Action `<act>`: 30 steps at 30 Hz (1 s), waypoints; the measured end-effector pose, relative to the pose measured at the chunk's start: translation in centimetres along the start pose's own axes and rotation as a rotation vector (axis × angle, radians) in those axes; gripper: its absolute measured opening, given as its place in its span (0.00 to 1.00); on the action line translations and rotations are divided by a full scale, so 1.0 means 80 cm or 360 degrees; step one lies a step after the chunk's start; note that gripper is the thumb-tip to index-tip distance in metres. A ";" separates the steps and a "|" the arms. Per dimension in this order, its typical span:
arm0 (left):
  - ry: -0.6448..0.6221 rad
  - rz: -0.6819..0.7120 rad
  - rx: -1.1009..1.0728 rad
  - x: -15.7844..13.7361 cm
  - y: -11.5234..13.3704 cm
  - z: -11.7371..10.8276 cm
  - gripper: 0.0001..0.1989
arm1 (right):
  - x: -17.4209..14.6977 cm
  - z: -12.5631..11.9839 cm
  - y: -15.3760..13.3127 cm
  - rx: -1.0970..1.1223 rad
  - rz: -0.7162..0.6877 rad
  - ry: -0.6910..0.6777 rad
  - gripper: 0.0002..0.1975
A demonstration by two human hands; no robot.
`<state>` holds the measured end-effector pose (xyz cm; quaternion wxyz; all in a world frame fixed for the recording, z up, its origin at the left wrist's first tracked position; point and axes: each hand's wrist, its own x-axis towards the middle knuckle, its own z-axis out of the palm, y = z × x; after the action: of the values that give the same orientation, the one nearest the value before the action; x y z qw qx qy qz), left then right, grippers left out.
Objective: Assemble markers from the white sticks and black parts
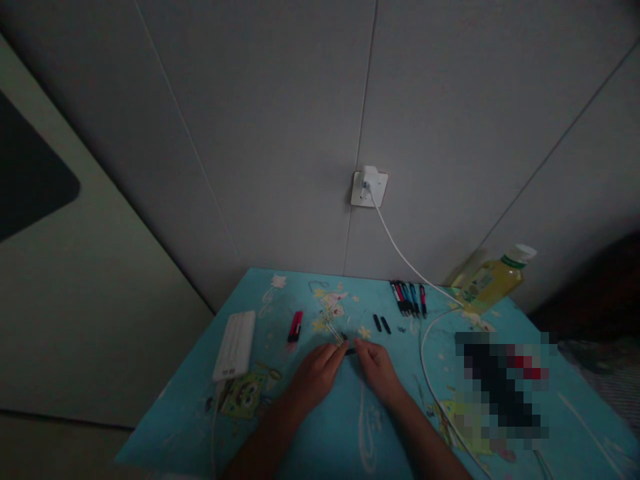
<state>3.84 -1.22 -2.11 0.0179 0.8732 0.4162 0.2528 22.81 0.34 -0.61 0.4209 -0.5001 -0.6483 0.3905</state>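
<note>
Close together over the table's middle, my left hand (319,371) and my right hand (375,365) both have their fingers closed. A short black piece (351,351) lies between their fingertips, pinched from both sides; its exact kind is too dark to tell. Just beyond my left fingertips are thin pale sticks that look like pen refills (334,332), with a tiny dark bit beside them. Two short black tube-like pieces (382,324) rest beyond my right hand. Red-and-black pen parts (295,327) lie to the left of my hands.
Several pens (409,299) lie in a row at the back. A white power bank (236,345) sits left. A white cable (424,353) runs from the wall charger (369,179) across the right side, near a bottle of yellow liquid (493,283). A blurred-out dark object (500,383) lies right.
</note>
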 end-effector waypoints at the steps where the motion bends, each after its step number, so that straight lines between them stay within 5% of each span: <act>1: -0.0005 -0.0020 -0.0028 0.000 0.000 0.000 0.23 | 0.000 -0.002 -0.001 -0.0067 -0.0053 0.0003 0.25; 6: 0.0006 -0.0124 -0.0171 -0.001 -0.004 0.000 0.22 | -0.003 -0.010 -0.015 -0.0368 -0.0301 -0.0105 0.14; 12: 0.0073 -0.0159 -0.0254 -0.001 -0.009 -0.001 0.21 | 0.000 -0.016 -0.022 -0.0202 -0.0394 -0.0081 0.12; 30: 0.0078 -0.0112 -0.0197 0.001 -0.006 0.000 0.23 | -0.002 -0.003 -0.011 -0.0044 0.0021 0.0063 0.18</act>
<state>3.53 -0.89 -2.18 0.0706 0.8489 0.4303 0.2985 22.78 0.01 0.25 0.4241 -0.5177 -0.6418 0.3744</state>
